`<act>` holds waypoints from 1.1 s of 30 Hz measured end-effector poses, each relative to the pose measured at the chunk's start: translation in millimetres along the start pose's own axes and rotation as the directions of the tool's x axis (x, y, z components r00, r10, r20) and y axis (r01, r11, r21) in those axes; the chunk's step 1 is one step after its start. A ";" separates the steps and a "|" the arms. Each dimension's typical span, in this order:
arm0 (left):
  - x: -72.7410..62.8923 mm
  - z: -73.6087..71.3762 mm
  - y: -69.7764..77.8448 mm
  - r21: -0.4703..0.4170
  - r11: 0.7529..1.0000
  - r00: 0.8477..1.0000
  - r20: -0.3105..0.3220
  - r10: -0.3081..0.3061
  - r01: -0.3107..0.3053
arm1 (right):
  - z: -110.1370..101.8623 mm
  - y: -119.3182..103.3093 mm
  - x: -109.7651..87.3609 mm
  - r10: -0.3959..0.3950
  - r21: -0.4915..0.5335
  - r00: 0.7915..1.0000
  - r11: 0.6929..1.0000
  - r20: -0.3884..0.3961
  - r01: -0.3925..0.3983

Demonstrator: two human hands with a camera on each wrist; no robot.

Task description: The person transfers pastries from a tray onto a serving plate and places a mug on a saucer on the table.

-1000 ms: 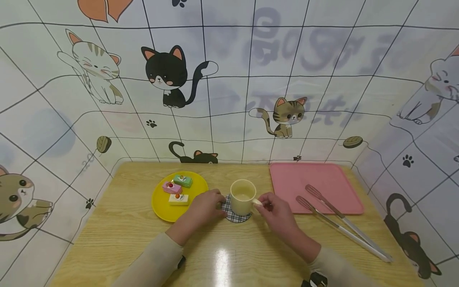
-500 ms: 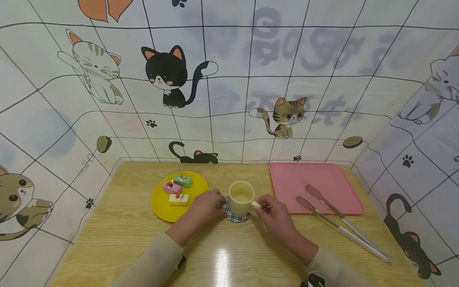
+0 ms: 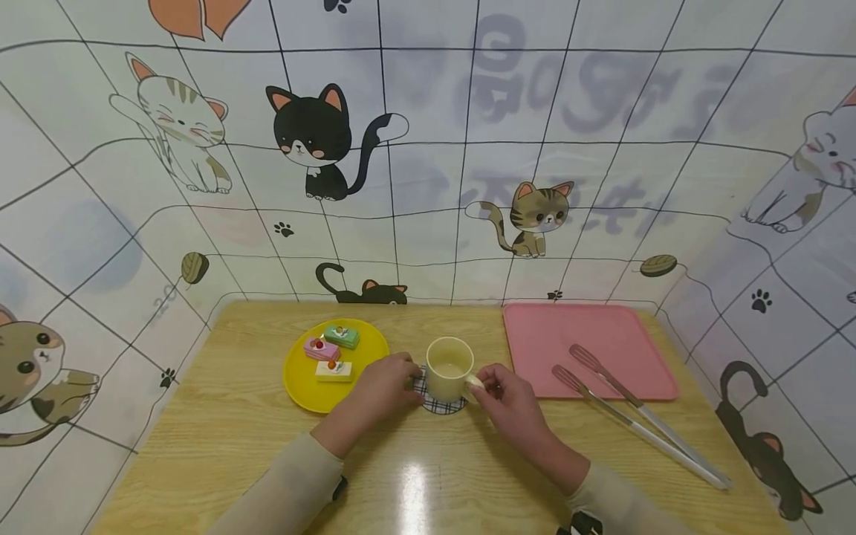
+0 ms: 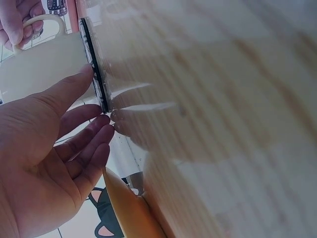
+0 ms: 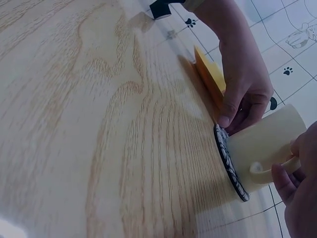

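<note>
A pale yellow mug (image 3: 446, 380) stands upright on a round black-and-white checked coaster (image 3: 441, 407) in the middle of the table. My right hand (image 3: 513, 405) pinches the mug's handle (image 5: 270, 173) between thumb and fingers. On the other side, my left hand (image 3: 383, 388) pinches the coaster's left edge, its thumb on top, as the left wrist view shows. The mug's base covers most of the coaster.
Left of my left hand lies a yellow plate (image 3: 304, 386) with three toy cake slices (image 3: 333, 371). A pink tray (image 3: 542, 334) is at the back right. Metal tongs (image 3: 645, 423) lie partly across it, handles on the wooden table (image 3: 221, 446).
The mug has shifted slightly left and toward me on the coaster, and my right hand has moved with it. My left hand stays at the coaster's edge.
</note>
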State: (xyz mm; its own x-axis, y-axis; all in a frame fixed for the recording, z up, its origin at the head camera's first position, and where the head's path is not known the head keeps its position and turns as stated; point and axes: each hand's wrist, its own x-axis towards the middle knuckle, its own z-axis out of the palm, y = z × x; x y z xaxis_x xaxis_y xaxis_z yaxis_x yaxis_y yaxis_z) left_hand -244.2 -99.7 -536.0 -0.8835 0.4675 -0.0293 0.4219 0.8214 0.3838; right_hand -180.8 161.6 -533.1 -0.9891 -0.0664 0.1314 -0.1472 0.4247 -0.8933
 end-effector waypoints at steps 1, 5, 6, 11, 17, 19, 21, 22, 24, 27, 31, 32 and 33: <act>0.1 0.0 0.3 0.001 1.000 1.000 -0.003 0.002 -0.002 | -0.3 0.0 -0.1 0.002 0.003 1.000 1.000 0.002 -0.002; -0.9 -2.0 2.6 0.008 1.000 0.999 -0.017 0.029 -0.029 | -2.3 -0.6 -0.3 0.021 0.031 1.000 0.999 0.017 -0.022; -1.4 -2.7 3.4 0.008 0.999 0.999 -0.019 0.036 -0.035 | -2.8 -0.8 -0.3 0.026 0.036 0.999 0.999 0.021 -0.026; -3.3 -5.8 6.7 0.007 0.999 0.999 -0.010 0.043 -0.043 | -4.2 -1.1 -0.5 0.025 0.038 0.999 0.999 0.023 -0.026; -4.1 -4.4 4.0 -0.027 0.999 1.000 -0.004 0.020 -0.020 | -6.5 -2.6 1.2 0.030 0.000 0.999 1.000 0.034 -0.030; -5.2 -3.5 0.9 -0.042 0.999 1.000 -0.006 0.009 -0.009 | -8.9 -3.5 1.1 0.027 -0.021 0.999 0.999 0.044 -0.027; -6.5 -4.2 -2.5 -0.054 0.999 1.000 -0.007 -0.005 0.004 | -13.5 -2.9 1.3 0.012 -0.055 0.998 0.998 0.055 -0.009; -7.5 -5.4 -4.1 -0.061 0.998 1.000 -0.008 -0.013 0.013 | -16.9 -1.8 1.3 0.000 -0.083 0.998 0.997 0.060 0.005; -10.3 -10.0 -7.1 -0.075 0.997 0.999 -0.015 -0.030 0.028 | -25.8 1.4 1.9 -0.046 -0.147 0.997 0.988 0.064 0.055; -16.9 -20.6 -14.7 -0.087 0.995 0.998 -0.037 -0.042 0.039 | -41.8 9.4 4.8 -0.157 -0.273 0.985 0.947 0.067 0.170; -30.1 -39.2 -30.1 -0.072 0.997 0.997 -0.076 -0.019 0.013 | -63.7 21.1 12.0 -0.309 -0.424 0.949 0.854 0.055 0.302; -33.5 -44.2 -34.6 -0.059 0.998 0.996 -0.089 -0.014 0.008 | -68.9 23.2 13.5 -0.321 -0.455 0.946 0.835 0.052 0.309; -36.2 -49.0 -39.1 -0.042 0.999 0.995 -0.104 -0.007 0.003 | -74.5 25.0 15.2 -0.330 -0.481 0.943 0.819 0.050 0.312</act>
